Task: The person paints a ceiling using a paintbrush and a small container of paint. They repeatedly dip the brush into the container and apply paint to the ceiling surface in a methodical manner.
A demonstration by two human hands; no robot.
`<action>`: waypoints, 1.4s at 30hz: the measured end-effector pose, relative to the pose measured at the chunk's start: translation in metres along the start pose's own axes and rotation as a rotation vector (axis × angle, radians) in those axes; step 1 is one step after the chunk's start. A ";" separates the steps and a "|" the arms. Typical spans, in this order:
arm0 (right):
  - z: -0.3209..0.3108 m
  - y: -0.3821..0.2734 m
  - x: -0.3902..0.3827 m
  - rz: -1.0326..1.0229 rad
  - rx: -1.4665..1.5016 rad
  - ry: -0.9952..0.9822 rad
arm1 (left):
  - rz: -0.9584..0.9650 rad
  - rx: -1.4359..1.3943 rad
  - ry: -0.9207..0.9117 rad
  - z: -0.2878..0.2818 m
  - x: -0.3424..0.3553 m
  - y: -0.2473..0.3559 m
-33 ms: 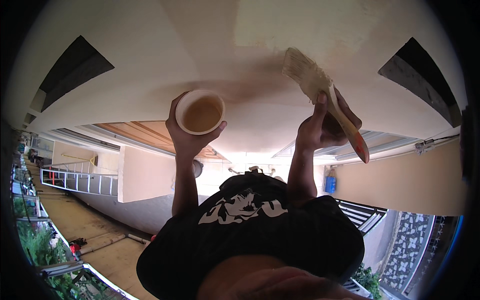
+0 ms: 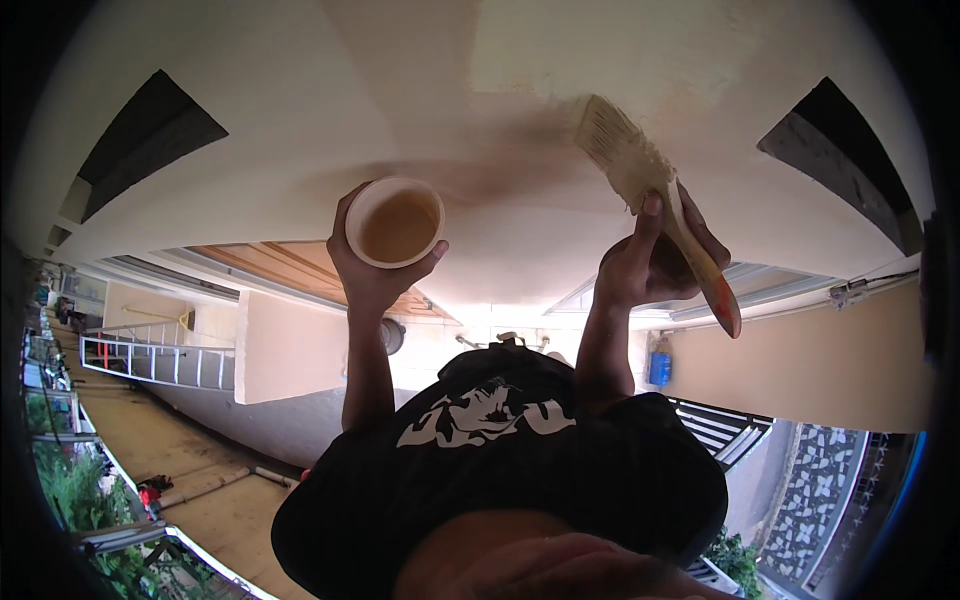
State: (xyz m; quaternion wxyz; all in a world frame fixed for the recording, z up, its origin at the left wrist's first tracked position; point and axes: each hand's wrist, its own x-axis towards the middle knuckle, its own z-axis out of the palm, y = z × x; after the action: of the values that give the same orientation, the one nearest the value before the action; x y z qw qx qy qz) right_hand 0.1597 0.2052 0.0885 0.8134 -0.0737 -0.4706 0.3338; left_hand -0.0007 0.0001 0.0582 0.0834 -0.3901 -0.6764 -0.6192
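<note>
My left hand point(image 2: 365, 280) grips a pale round cup point(image 2: 395, 185) with tan liquid inside, fingers wrapped round its side. My right hand point(image 2: 632, 262) is closed on a wide paintbrush point(image 2: 630, 160) with a wooden handle, red near its end. Cream paint coats the bristles, which angle up and to the left toward the pale painted surface point(image 2: 520, 55). That surface shows lighter and darker patches just beyond the brush. Whether the bristles touch it I cannot tell.
Dark cut-outs point(image 2: 140, 130) flank the pale surface. At left are a metal ladder point(image 2: 160, 362), a yellowish floor point(image 2: 210, 530) with pipes, and plants point(image 2: 60, 480). A blue container point(image 2: 660, 368) and striped railing point(image 2: 720, 425) stand at right.
My right hand and brush have shifted slightly right, the handle's end a little lower. My left hand and cup have moved very slightly up and left.
</note>
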 end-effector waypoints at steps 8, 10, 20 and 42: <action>0.020 0.013 -0.028 -0.112 0.045 -0.416 | 0.098 -0.055 0.035 -0.017 0.025 -0.033; 0.005 0.022 -0.014 -0.174 -0.032 -0.248 | 0.088 -0.093 0.009 -0.021 0.029 -0.043; -0.046 0.014 0.012 -0.471 -0.467 -0.069 | 0.143 -0.317 -0.054 -0.021 0.037 -0.066; -0.039 0.009 -0.001 -0.454 -0.429 -0.055 | 0.138 -0.343 -0.195 -0.030 0.048 -0.061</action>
State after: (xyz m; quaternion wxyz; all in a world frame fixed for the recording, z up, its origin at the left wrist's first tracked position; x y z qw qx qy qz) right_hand 0.1871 0.2195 0.0624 0.8200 -0.1275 -0.5567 0.0387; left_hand -0.0830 -0.0027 0.0458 -0.0079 -0.5018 -0.5376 -0.6776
